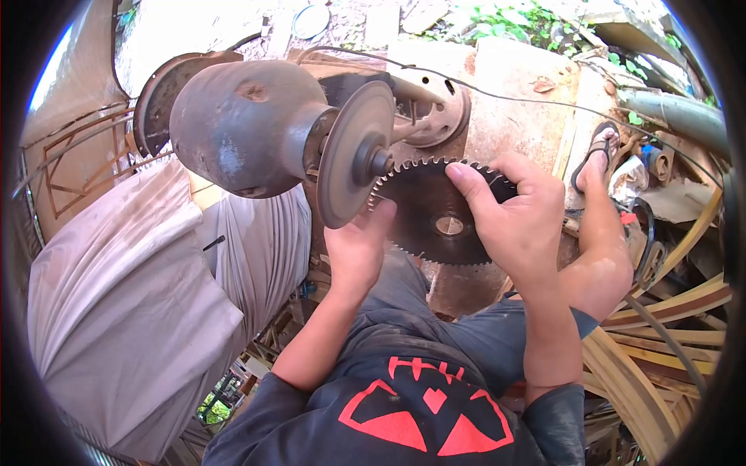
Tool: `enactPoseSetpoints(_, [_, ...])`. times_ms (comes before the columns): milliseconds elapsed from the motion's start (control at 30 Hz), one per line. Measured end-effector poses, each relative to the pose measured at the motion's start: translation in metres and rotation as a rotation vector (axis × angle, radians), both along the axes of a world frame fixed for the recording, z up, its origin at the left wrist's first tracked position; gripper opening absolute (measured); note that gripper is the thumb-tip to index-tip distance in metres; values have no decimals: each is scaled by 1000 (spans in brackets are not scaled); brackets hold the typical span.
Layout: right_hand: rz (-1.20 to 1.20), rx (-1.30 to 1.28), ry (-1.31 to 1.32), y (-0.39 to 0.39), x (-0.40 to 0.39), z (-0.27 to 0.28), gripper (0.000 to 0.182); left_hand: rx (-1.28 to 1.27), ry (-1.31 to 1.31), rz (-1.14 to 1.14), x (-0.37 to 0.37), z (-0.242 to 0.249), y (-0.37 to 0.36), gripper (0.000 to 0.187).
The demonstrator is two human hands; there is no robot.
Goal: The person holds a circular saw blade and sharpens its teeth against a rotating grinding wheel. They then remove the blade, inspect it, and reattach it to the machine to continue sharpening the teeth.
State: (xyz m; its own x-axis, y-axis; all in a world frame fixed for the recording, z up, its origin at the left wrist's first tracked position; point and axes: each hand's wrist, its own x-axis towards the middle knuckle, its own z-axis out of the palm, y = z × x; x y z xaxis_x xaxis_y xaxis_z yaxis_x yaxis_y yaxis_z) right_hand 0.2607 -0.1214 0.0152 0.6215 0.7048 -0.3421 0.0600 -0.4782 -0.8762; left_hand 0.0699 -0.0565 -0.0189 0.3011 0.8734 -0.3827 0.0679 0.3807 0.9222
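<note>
A dark circular saw blade (420, 221) with a toothed rim and a round centre hole is held up in front of me. My right hand (522, 213) grips its right side, thumb lying on the face and fingers bent at the upper edge. At the blade's left edge is my left hand (359, 245), closed on the rim; its thumb shows, slightly blurred, while the other fingers are mostly hidden. Just above that hand stands the grinding wheel (342, 167) of a bench grinder (241, 128). The teeth at upper left are close beside the wheel; contact cannot be made out.
Grey cloth (140, 303) drapes at the left, below the grinder. A black cable (513, 95) runs across the back. Curved wooden strips (633, 388) are piled at right, near my bent leg (594, 256). A grey pipe (676, 116) lies at upper right.
</note>
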Motion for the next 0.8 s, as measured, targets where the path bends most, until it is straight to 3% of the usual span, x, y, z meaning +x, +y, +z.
enactPoseSetpoints(267, [19, 39, -121, -1, -1, -7, 29, -16, -33, -23, -2, -3, 0, 62])
enactPoseSetpoints(600, [24, -8, -63, 1, 2, -8, 31, -57, -14, -42, -4, -3, 2, 63])
enactPoseSetpoints(800, [46, -1, 32, -2, 9, -35, 37, -60, 62, -67, -5, 0, 3, 60])
